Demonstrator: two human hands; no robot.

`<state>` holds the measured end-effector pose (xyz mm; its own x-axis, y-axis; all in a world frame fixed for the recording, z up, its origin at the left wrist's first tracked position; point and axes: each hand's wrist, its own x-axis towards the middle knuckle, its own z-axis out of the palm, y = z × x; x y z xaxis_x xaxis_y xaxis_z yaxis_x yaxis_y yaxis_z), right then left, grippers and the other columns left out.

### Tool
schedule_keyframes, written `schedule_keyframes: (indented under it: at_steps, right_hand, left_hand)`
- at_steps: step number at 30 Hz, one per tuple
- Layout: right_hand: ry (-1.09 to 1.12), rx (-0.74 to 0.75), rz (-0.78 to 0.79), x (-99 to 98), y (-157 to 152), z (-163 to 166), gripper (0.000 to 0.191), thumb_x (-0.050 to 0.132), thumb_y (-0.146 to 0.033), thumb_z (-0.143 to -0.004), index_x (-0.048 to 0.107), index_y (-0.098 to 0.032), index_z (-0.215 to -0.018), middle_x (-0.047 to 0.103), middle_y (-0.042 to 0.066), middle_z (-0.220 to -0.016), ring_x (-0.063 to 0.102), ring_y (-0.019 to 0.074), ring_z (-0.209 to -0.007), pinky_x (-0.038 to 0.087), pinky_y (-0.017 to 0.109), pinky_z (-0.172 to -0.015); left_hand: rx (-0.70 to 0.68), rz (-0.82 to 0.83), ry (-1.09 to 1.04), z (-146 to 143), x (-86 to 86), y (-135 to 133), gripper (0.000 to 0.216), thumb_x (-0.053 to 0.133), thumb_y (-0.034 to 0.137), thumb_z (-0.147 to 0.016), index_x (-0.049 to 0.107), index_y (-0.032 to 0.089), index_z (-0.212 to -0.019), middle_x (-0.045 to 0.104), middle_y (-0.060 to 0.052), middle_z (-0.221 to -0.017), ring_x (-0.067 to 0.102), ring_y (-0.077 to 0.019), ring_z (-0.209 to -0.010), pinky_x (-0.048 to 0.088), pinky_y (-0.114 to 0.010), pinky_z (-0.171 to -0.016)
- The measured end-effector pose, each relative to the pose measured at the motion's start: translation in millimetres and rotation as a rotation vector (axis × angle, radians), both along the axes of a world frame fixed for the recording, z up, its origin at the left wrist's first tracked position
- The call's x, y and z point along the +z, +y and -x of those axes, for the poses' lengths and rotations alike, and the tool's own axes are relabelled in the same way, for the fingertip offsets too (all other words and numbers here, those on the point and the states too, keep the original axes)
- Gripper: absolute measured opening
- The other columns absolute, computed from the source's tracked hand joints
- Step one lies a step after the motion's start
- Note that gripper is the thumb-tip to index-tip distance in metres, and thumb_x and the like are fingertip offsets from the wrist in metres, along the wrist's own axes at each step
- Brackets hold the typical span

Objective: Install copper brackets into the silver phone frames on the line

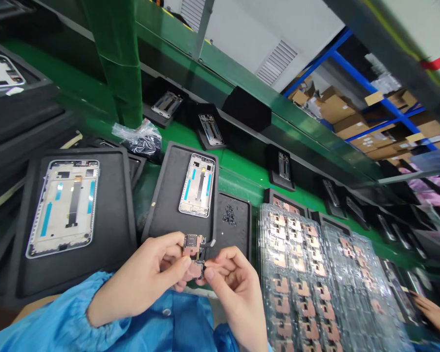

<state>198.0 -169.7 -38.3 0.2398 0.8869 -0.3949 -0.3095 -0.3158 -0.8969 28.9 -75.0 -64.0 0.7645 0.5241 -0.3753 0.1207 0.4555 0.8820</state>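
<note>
Both hands, the left hand and the right hand, are bare. Behind each wrist sits a glossy bright blue sleeve, crinkled and gathered at its cuff.

Green workbench, black foam trays with phone frames, clear blister trays, plastic bag

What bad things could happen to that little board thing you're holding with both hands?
1. The small circuit board is pinched only at its edges between the left hand and right hand, above the foam tray; it might slip and fall onto the phone frame.
2. Bare fingertips touch the board, so smudges are possible.
3. The loose tiny black parts lie close by; a bumped tray could scatter them.
</note>
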Motion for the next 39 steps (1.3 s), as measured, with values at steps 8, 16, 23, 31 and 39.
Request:
schedule_keyframes:
  at_steps: [8, 16, 23, 31, 39]
  right_hand:
    - [-0.062, 0.074, 0.122, -0.4, 2.2, -9.1, 0.042, 0.094, -0.028, -0.072, 0.056, -0.021, -0.09, 0.075, -0.001, -0.075, 0.069, 0.0101, -0.063, 0.055, 0.019, -0.064]
    - [-0.076, 0.234, 0.153, 3.9, 5.2, -14.6, 0.052, 0.093, -0.02, -0.072, 0.046, -0.024, -0.091, 0.073, -0.005, -0.074, 0.069, 0.0104, -0.063, 0.055, 0.02, -0.063]
    - [0.056, 0.112, 0.022, -6.7, 2.1, -6.6, 0.049, 0.084, -0.027, -0.086, 0.035, -0.026, -0.087, 0.073, -0.006, -0.073, 0.07, 0.0088, -0.061, 0.055, 0.02, -0.062]
    - [0.075, 0.077, 0.026, 1.3, -4.3, -6.9, 0.036, 0.076, -0.032, -0.094, 0.04, -0.025, -0.09, 0.073, -0.002, -0.082, 0.073, 0.0134, -0.069, 0.06, 0.028, -0.07]
    - [-0.135, -0.059, -0.049, -7.1, 0.6, 4.8, 0.044, 0.079, -0.04, -0.09, 0.038, -0.025, -0.084, 0.063, -0.006, -0.073, 0.056, 0.0078, -0.057, 0.048, 0.02, -0.057]
  left_hand:
    - [-0.117, -0.202, 0.086, 2.8, 0.7, 2.5, 0.026, 0.056, 0.041, -0.101, 0.055, 0.02, -0.086, 0.063, 0.005, -0.07, 0.06, -0.0132, -0.066, 0.047, -0.022, -0.061]
    - [-0.192, -0.361, 0.124, 2.5, 10.2, 7.4, 0.025, 0.051, 0.033, -0.102, 0.063, 0.021, -0.084, 0.06, 0.005, -0.071, 0.052, -0.0114, -0.065, 0.037, -0.024, -0.059]
    - [-0.1, -0.202, 0.074, 0.4, 4.1, 1.7, 0.027, 0.052, 0.037, -0.103, 0.058, 0.019, -0.084, 0.06, 0.004, -0.073, 0.052, -0.0124, -0.065, 0.04, -0.024, -0.059]
    - [-0.074, -0.042, 0.05, -1.8, -1.2, -1.3, 0.029, 0.054, 0.045, -0.103, 0.059, 0.019, -0.09, 0.065, 0.002, -0.076, 0.059, -0.0126, -0.063, 0.051, -0.023, -0.06]
    - [0.036, -0.019, -0.025, -13.4, 5.6, -5.0, 0.029, 0.055, 0.043, -0.101, 0.054, 0.018, -0.087, 0.057, 0.003, -0.072, 0.056, -0.0115, -0.061, 0.05, -0.022, -0.057]
